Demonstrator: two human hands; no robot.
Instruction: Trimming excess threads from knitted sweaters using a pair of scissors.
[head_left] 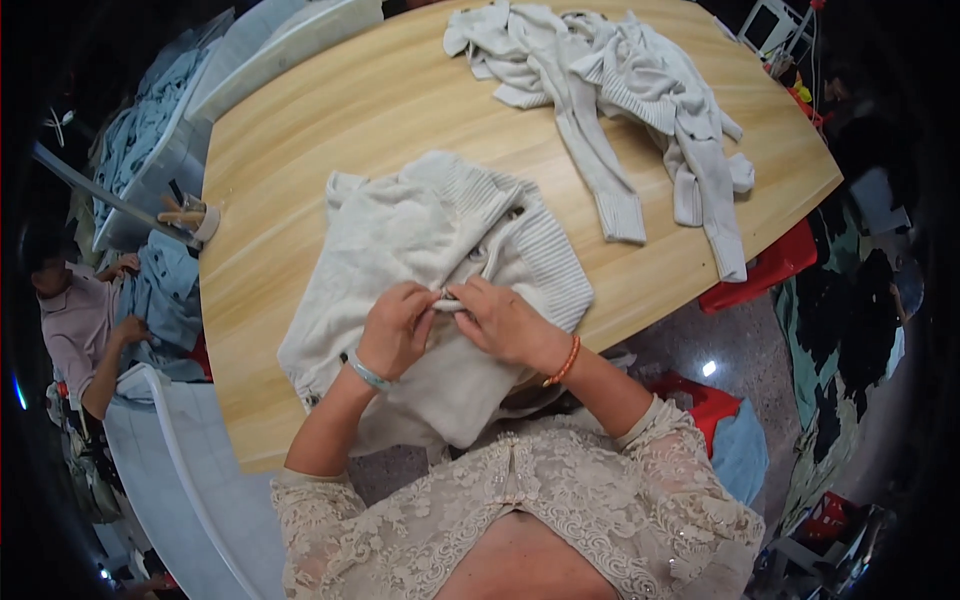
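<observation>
A cream knitted cardigan (400, 225) lies bunched on the wooden table (330, 125) in front of me, its lower part hanging over the near edge. Its wide ribbed band (553, 255) points to the right, and dark buttons show along the front strip. My left hand (398, 325) pinches that strip near the middle of the garment. Close beside it, my right hand (497, 318) pinches the same strip, so the fingertips of both nearly meet. Whether a button sits between the fingers is hidden.
More cream knitwear (610, 90) is heaped at the table's far right. A small round holder with tools (205, 222) stands at the left edge. Beyond it is a white bin (165, 140) of blue-grey garments. A person (85, 310) handles blue-grey cloth at left. Red stools (765, 268) stand right.
</observation>
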